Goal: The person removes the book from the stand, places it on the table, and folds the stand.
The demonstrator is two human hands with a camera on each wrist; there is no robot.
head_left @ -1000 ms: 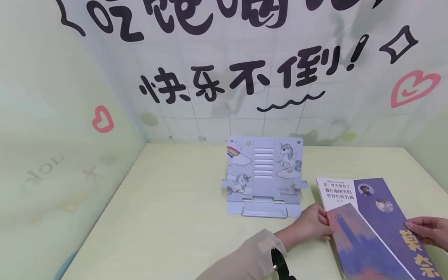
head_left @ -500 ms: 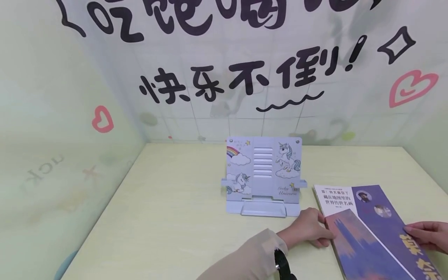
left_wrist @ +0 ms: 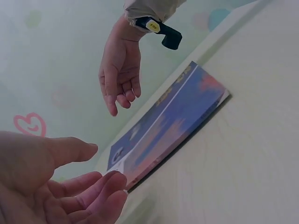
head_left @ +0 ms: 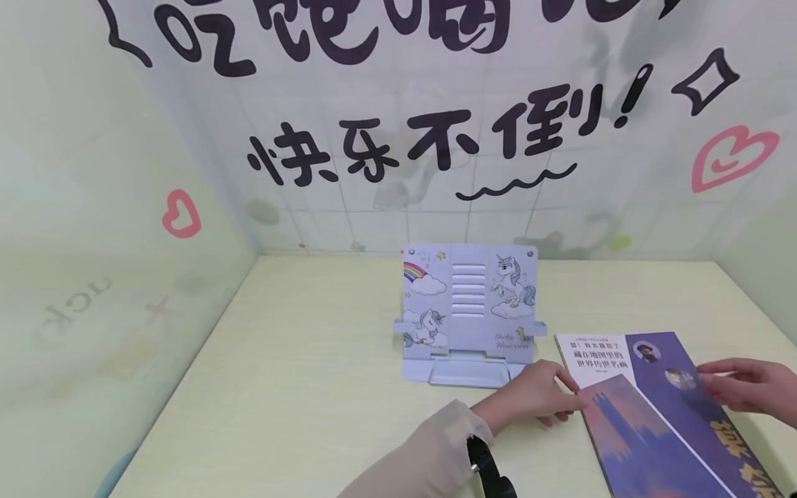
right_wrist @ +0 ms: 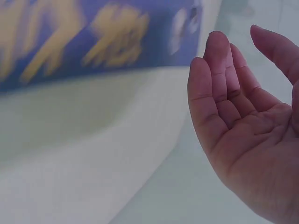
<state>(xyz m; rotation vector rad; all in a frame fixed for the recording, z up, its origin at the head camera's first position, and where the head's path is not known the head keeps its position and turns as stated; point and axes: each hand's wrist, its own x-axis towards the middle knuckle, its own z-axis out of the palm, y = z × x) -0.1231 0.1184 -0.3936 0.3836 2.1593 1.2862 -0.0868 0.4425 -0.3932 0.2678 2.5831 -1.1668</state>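
A purple and white book (head_left: 660, 429) lies on the table at the right in the head view, with a pink and blue painting and yellow lettering on its cover. My left hand (head_left: 538, 394) is at its left edge, fingers relaxed and holding nothing. The left wrist view shows that left hand (left_wrist: 70, 186) with thumb and fingers apart, close to a corner of the book (left_wrist: 168, 126). Past the book's right edge is my right hand (head_left: 753, 387). Seen from the right wrist, this right hand (right_wrist: 247, 112) has extended fingers and an unoccupied palm.
A lilac unicorn book stand (head_left: 470, 311) stands upright on the pale table (head_left: 280, 387), left of the book and just beyond my left hand. Printed walls with black lettering (head_left: 442, 135) border the table at the back and sides.
The book has come slightly toward me and lies straighter. My right hand has left its lower right edge and moved farther up. My left hand has shifted slightly left.
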